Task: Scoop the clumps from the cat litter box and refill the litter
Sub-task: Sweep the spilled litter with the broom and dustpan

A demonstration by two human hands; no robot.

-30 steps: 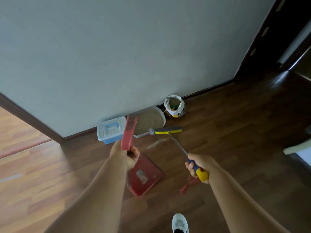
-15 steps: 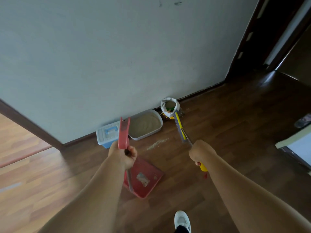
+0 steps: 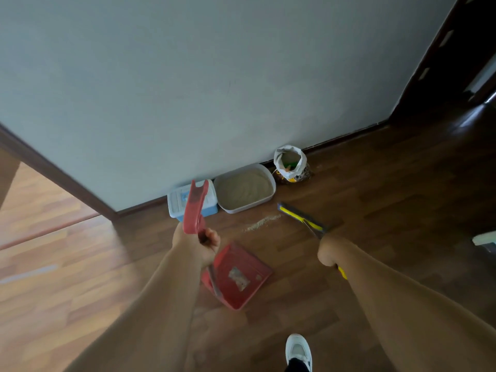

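Note:
A white litter box (image 3: 271, 194) full of tan litter sits against the wall. Right of it stands an open white litter bag (image 3: 290, 162). A thin streak of spilled litter (image 3: 261, 223) lies on the wood floor in front of the box. My left hand (image 3: 200, 242) grips the upright handle of a red long-handled dustpan (image 3: 239, 275), whose pan rests on the floor with a little debris in it. My right hand (image 3: 328, 251) grips the yellow-and-blue handle of a broom (image 3: 300, 216), its head just right of the spilled streak.
A white-and-blue lidded plastic box (image 3: 177, 202) stands left of the litter box, partly hidden by the dustpan handle. The grey wall runs behind them. A dark doorway opens at the upper right. My white shoe (image 3: 298, 350) is at the bottom. A pale object (image 3: 484, 238) pokes in at the right edge.
The broom head swung from near the litter bag down to the floor, right of the spilled litter. The dustpan stayed in place.

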